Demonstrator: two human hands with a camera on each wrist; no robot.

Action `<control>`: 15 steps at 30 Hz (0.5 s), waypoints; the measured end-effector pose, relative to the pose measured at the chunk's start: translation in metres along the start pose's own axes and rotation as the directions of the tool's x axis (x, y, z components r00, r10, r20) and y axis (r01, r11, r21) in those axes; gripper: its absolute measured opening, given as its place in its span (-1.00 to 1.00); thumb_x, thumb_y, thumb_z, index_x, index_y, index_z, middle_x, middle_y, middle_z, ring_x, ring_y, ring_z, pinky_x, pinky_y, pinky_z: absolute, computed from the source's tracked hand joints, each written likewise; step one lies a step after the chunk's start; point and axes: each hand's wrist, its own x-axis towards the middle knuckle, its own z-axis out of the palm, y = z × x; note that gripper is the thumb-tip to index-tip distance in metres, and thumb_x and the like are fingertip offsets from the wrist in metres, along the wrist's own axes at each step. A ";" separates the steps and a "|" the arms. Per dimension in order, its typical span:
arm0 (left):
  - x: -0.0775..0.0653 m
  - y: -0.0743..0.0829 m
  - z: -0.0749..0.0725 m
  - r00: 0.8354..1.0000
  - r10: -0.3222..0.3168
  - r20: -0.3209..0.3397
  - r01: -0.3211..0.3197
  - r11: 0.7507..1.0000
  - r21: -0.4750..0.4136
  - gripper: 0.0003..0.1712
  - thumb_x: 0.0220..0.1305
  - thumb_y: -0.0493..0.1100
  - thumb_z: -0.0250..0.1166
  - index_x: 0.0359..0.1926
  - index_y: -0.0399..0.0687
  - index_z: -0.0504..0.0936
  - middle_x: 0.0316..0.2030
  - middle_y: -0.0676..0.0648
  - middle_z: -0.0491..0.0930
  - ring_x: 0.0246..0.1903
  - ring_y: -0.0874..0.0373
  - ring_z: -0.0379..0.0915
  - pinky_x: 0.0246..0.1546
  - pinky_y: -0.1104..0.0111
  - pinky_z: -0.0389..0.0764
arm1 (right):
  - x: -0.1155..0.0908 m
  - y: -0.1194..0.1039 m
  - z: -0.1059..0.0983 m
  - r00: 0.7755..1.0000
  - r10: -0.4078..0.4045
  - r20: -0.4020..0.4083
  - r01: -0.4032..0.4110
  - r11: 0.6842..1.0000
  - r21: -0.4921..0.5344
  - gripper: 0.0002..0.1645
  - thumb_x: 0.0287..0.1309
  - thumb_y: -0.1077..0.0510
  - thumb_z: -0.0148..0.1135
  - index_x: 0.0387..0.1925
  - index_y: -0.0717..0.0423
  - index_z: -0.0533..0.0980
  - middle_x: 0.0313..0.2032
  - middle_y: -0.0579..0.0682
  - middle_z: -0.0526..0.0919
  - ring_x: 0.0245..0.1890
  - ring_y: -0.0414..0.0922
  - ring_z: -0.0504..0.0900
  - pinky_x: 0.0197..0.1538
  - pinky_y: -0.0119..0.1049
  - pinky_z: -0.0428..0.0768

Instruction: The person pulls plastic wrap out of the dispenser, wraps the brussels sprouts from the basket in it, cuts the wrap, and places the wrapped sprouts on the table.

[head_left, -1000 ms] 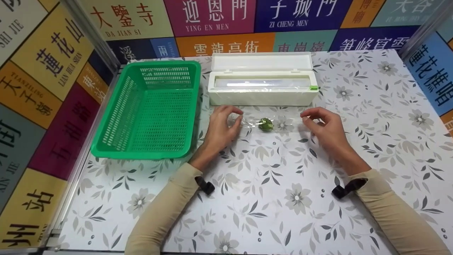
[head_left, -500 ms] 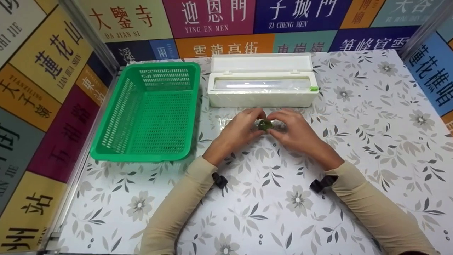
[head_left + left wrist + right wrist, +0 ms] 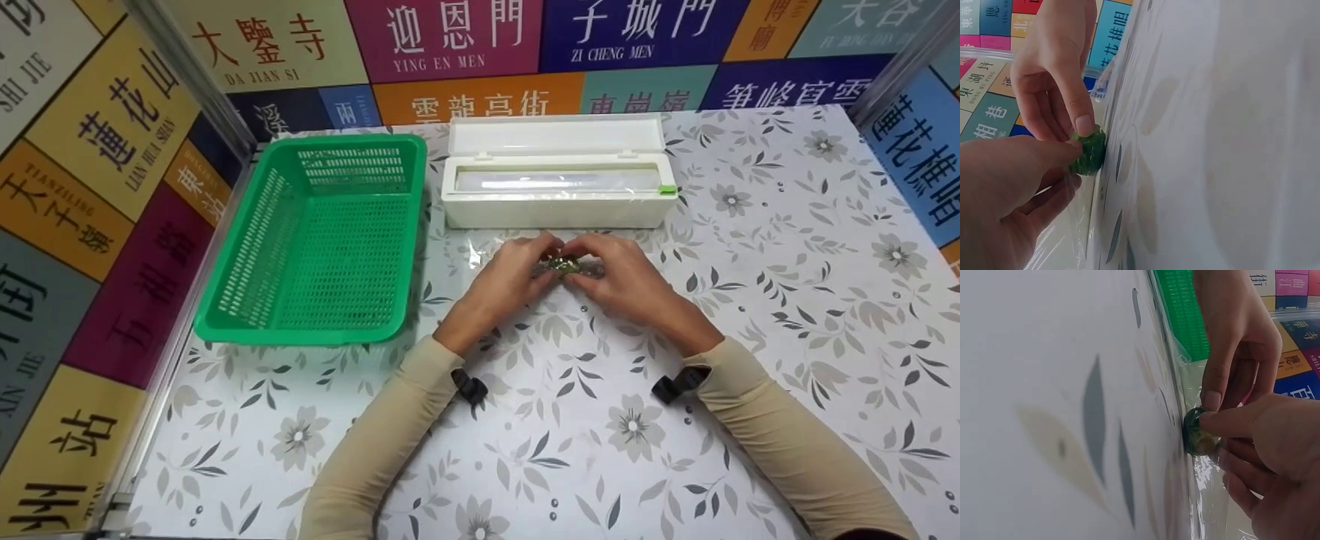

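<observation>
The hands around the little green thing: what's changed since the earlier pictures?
The left hand moved right and the right hand moved left, closing in on the small green item; both now grip it. The green basket and white box stayed put.

head: high, farthest, facing forward-down over tabletop (image 3: 570,472) | left wrist: low, close, rolled sideways, facing forward-right | right wrist: low, close, rolled sideways, facing forward-left | wrist views share: green item (image 3: 1093,154)

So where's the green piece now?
Head view, right of centre: the green piece is held between left hand and right hand, in front of the white box.
</observation>
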 end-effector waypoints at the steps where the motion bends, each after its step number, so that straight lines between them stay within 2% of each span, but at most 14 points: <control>1: 0.000 0.000 0.000 1.000 -0.003 0.002 0.003 1.000 -0.004 -0.58 0.44 -0.20 0.46 0.25 -0.09 0.65 0.12 -0.11 0.80 0.12 0.04 0.77 0.20 0.35 0.74 | 0.000 0.000 0.000 1.000 0.017 0.003 -0.017 1.000 0.012 -0.52 0.22 0.25 0.57 0.16 0.11 0.68 0.12 0.08 0.79 0.18 0.11 0.75 0.36 0.11 0.66; 6: 0.001 -0.005 -0.001 1.000 0.005 0.022 -0.005 1.000 0.007 -0.57 0.41 -0.23 0.48 0.27 -0.07 0.72 0.15 -0.08 0.80 0.17 0.07 0.74 0.30 0.36 0.67 | -0.001 0.001 0.001 0.998 0.063 0.023 -0.064 0.997 0.044 -0.56 0.25 0.26 0.55 0.14 0.15 0.66 0.09 0.11 0.76 0.09 0.10 0.78 0.26 0.06 0.74; 10: 0.000 -0.005 -0.001 0.999 0.019 0.033 -0.020 0.999 0.050 -0.55 0.40 -0.15 0.51 0.26 -0.09 0.73 0.18 -0.09 0.77 0.22 0.05 0.68 0.37 0.31 0.62 | -0.001 0.003 0.000 0.998 0.067 0.020 -0.068 0.996 0.062 -0.61 0.27 0.23 0.55 0.11 0.13 0.69 0.09 0.10 0.77 0.10 0.09 0.80 0.25 0.03 0.75; 15: 0.000 -0.004 0.002 1.000 0.011 0.013 -0.011 0.998 0.059 -0.50 0.41 -0.08 0.51 0.29 -0.12 0.69 0.22 -0.10 0.68 0.26 0.04 0.61 0.38 0.33 0.60 | 0.001 0.006 -0.002 0.998 0.070 -0.009 -0.069 0.997 0.041 -0.62 0.30 0.16 0.55 0.12 0.04 0.73 0.11 0.08 0.80 0.20 0.12 0.73 0.39 0.13 0.60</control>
